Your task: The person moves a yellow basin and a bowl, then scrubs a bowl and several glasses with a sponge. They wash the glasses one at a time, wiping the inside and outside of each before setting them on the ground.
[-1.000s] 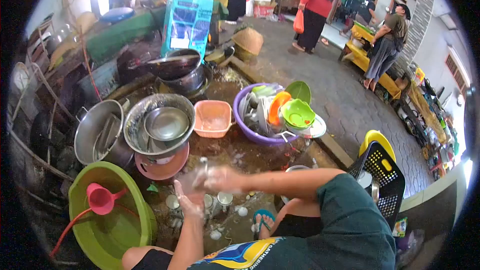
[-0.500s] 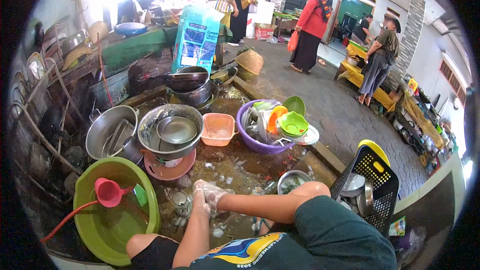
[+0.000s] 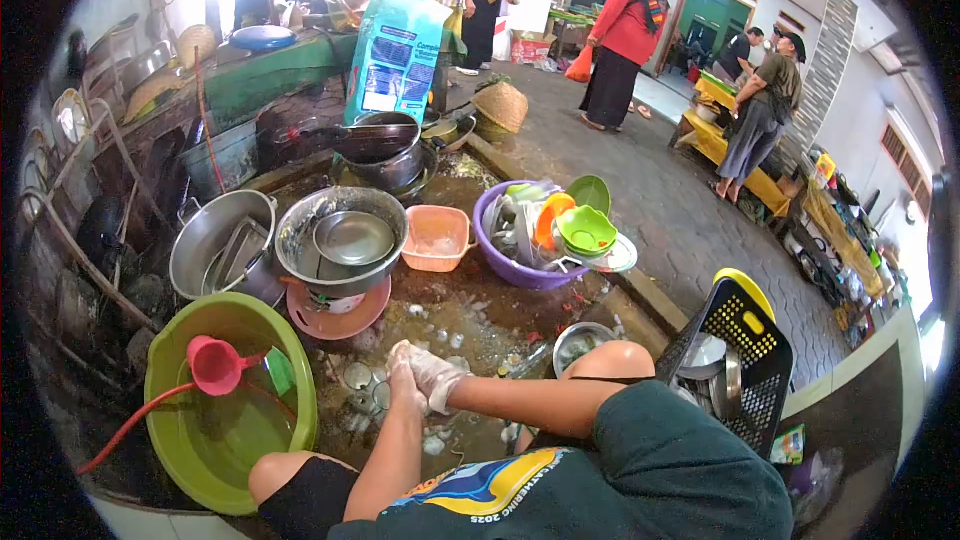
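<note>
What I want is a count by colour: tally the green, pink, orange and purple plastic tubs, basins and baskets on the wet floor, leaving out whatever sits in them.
Green: 1, the big tub
Pink: 1, the basin below the metal bowl
Orange: 1, the pale basket
Purple: 1, the basin full of dishes
Total: 4

- "GATHERING 2025", its first letters unclear, curves in white along the edge of a yellow-and-blue print [image 3: 487, 481] on a dark green cloth T-shirt [image 3: 620, 485].
- "Comp", opening a word otherwise hard to read, marks a tall light-blue plastic bag [image 3: 397, 60]; smaller lettering is blurred.
</note>
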The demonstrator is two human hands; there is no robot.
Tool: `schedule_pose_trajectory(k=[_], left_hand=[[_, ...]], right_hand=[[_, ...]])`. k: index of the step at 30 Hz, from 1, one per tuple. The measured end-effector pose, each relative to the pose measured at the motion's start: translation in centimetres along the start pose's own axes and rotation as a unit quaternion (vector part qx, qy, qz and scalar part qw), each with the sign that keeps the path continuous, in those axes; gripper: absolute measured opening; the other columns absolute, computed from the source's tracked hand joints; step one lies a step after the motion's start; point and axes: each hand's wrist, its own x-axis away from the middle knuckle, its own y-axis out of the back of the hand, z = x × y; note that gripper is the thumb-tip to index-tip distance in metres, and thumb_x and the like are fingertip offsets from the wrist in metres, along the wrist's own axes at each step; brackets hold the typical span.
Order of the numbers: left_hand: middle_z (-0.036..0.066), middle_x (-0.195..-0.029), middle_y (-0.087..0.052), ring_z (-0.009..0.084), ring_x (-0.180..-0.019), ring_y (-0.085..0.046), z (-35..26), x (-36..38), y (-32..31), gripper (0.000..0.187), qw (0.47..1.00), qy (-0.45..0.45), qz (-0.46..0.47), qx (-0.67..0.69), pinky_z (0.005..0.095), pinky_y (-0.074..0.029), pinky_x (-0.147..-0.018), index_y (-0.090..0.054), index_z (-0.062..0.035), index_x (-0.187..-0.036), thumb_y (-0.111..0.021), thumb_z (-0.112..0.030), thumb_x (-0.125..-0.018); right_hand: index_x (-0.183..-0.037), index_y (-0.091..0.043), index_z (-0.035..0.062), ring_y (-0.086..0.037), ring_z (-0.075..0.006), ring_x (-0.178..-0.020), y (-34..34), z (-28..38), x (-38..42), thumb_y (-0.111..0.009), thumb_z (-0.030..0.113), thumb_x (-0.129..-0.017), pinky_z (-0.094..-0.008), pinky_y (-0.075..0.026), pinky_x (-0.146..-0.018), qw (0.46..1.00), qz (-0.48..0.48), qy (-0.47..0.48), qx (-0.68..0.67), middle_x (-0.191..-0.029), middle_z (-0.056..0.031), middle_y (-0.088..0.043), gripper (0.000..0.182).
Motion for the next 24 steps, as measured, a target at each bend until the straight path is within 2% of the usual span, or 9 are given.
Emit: schedule_pose_trajectory(k=[1, 2, 3, 5, 6, 14, 17, 20, 24], left_hand=[[0.009, -0.088, -0.053, 0.0231, -0.077, -0.054, 0.2, -0.6, -0.2, 0.034, 1.0, 0.004, -0.02, -0.003, 0.036, -0.046, -0.07, -0.051, -0.0068, -0.094, -0.054, -0.035, -0.075], [0.009, -0.084, -0.054, 0.0235, -0.075, -0.054, 1.1, -3.3, 1.4, 0.034, 0.995, -0.057, 0.08, 0.002, 0.0363, -0.047, -0.067, -0.051, -0.0077, -0.091, -0.051, -0.038, -0.075], [0.009, -0.077, -0.054, 0.0239, -0.072, -0.054, -0.8, 1.5, -1.1, 0.036, 0.996, -0.039, 0.072, 0.028, 0.0363, -0.046, -0.066, -0.05, -0.0073, -0.087, -0.047, -0.042, -0.075], [0.011, -0.081, -0.054, 0.0275, -0.073, -0.054, 0.0, -0.7, 0.2, 0.042, 0.954, -0.079, 0.257, 0.133, 0.0391, -0.046, -0.071, -0.049, -0.0047, -0.089, -0.046, -0.045, -0.076], [0.009, -0.08, -0.054, 0.0254, -0.074, -0.054, -1.1, 2.4, -1.6, 0.043, 0.969, -0.026, 0.212, 0.125, 0.038, -0.046, -0.068, -0.049, -0.0042, -0.086, -0.045, -0.046, -0.076], [0.014, -0.102, -0.052, 0.0295, -0.09, -0.053, 1.8, -2.7, 0.8, 0.057, 0.997, 0.021, 0.038, -0.061, 0.0411, -0.042, -0.082, -0.044, -0.0037, -0.109, -0.046, -0.05, -0.076], [0.013, -0.104, -0.051, 0.0287, -0.092, -0.052, 0.4, 1.0, -1.5, 0.06, 0.996, 0.048, 0.059, -0.04, 0.0412, -0.042, -0.082, -0.043, -0.0046, -0.11, -0.045, -0.053, -0.076], [0.012, -0.103, -0.052, 0.0276, -0.095, -0.05, 1.4, 1.9, -1.4, 0.065, 0.982, 0.087, 0.155, 0.058, 0.0414, -0.041, -0.083, -0.043, -0.0053, -0.112, -0.043, -0.058, -0.074], [0.011, -0.105, -0.05, 0.0271, -0.095, -0.049, 3.2, -0.6, 0.0, 0.068, 0.988, 0.041, 0.14, 0.047, 0.0413, -0.04, -0.083, -0.041, -0.0048, -0.114, -0.044, -0.059, -0.073]], right_hand=[[-0.079, -0.044, 0.0066, -0.038, -0.0163, -0.074, 0.2, 1.0, -0.1, -0.036, 0.011, -0.081, -0.0285, -0.037, -0.068, 1.0, -0.012, -0.002, 0.011, -0.077, -0.0047, -0.041, 0.009], [-0.078, -0.044, 0.0069, -0.038, -0.016, -0.073, 0.5, 2.0, -0.2, -0.037, 0.011, -0.081, -0.0287, -0.037, -0.068, 0.999, -0.026, 0.003, 0.024, -0.076, -0.0044, -0.041, 0.009], [-0.077, -0.044, 0.0072, -0.037, -0.0158, -0.072, 0.7, 3.0, -0.6, -0.037, 0.011, -0.081, -0.0289, -0.036, -0.067, 0.999, -0.04, 0.012, 0.036, -0.076, -0.004, -0.041, 0.009], [-0.076, -0.043, 0.0077, -0.036, -0.0154, -0.071, 1.2, 3.9, -1.2, -0.037, 0.011, -0.08, -0.0293, -0.036, -0.066, 0.997, -0.055, 0.023, 0.046, -0.074, -0.0034, -0.04, 0.008], [-0.075, -0.043, 0.008, -0.036, -0.0151, -0.07, 1.1, 3.9, -1.2, -0.037, 0.011, -0.08, -0.0295, -0.036, -0.066, 0.998, -0.053, 0.017, 0.038, -0.074, -0.003, -0.04, 0.008], [-0.069, -0.043, 0.0103, -0.033, -0.0133, -0.065, 1.2, 2.8, 0.4, -0.039, 0.011, -0.077, -0.031, -0.034, -0.061, 0.992, -0.018, -0.094, -0.082, -0.068, -0.0004, -0.038, 0.009], [-0.067, -0.043, 0.0112, -0.031, -0.0126, -0.063, 1.7, 4.7, -0.1, -0.039, 0.011, -0.076, -0.0316, -0.033, -0.06, 0.983, -0.025, -0.145, -0.113, -0.066, 0.0007, -0.038, 0.009], [-0.076, -0.044, 0.0096, -0.035, -0.0135, -0.069, 3.1, 4.8, -0.5, -0.043, 0.013, -0.073, -0.0309, -0.034, -0.064, 0.996, -0.024, -0.065, -0.05, -0.074, -0.0012, -0.041, 0.005], [-0.088, -0.046, 0.0075, -0.04, -0.0147, -0.077, 4.1, 3.9, 0.0, -0.047, 0.015, -0.069, -0.03, -0.036, -0.07, 0.999, 0.024, -0.021, 0.01, -0.084, -0.0037, -0.046, 0.02]])
